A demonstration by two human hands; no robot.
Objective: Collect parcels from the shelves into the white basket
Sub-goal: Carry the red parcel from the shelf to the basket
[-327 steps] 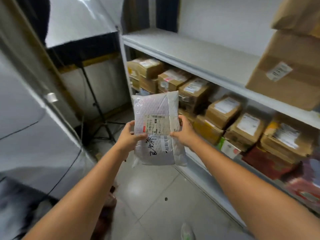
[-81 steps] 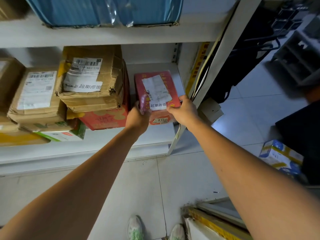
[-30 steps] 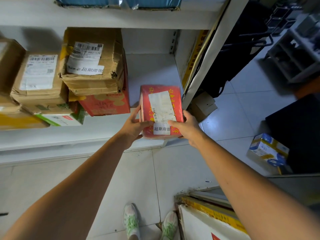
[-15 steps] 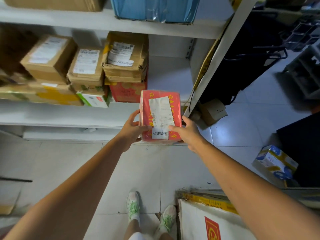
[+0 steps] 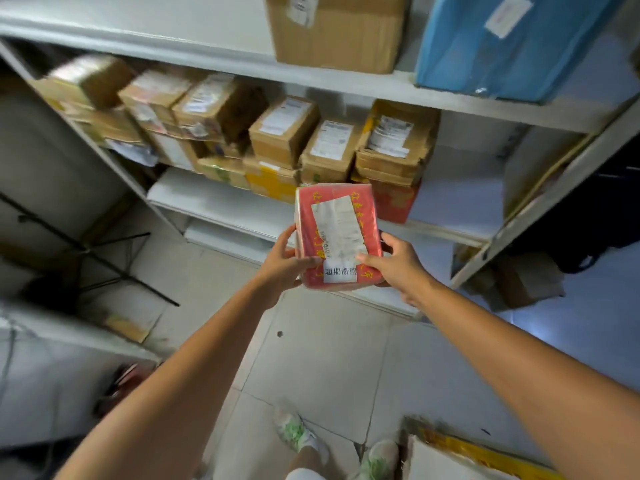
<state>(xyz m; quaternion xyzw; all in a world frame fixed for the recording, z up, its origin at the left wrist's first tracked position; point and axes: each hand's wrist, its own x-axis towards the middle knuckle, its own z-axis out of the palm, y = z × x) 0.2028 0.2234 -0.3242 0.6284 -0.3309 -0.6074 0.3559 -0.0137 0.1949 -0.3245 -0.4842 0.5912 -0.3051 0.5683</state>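
Shelving [image 5: 221,204] of white metal, standing on pale floor tiles [image 5: 329,358]. The middle shelf holds brown cardboard boxes [image 5: 282,133] packed close, labels up. The upper shelf holds a large carton [image 5: 336,29] and a blue-wrapped parcel [image 5: 512,43].

Item: red parcel [image 5: 337,237]. It is a flat rectangular packet in glossy clear film, with yellow lettering, a white shipping label and a smaller sticker on its face.

Location: off the shelf, in the air in front of the middle level, held between my two hands with its face toward me.

Left hand [image 5: 282,268]: thumb pressed on the lower left of the face, fingers along the left edge, gripping the red parcel.

Right hand [image 5: 394,263]: thumb on the lower right of the face, fingers round the right edge, gripping likewise.

Handling, as I judge it: light to moderate in weight. It seems fairly stiff, since it keeps its shape though I hold only its lower end. The film looks slippery. The best hold is on the two long edges, thumbs on the face and off the label. It is not obviously fragile.

White basket: I cannot make it out in this view.
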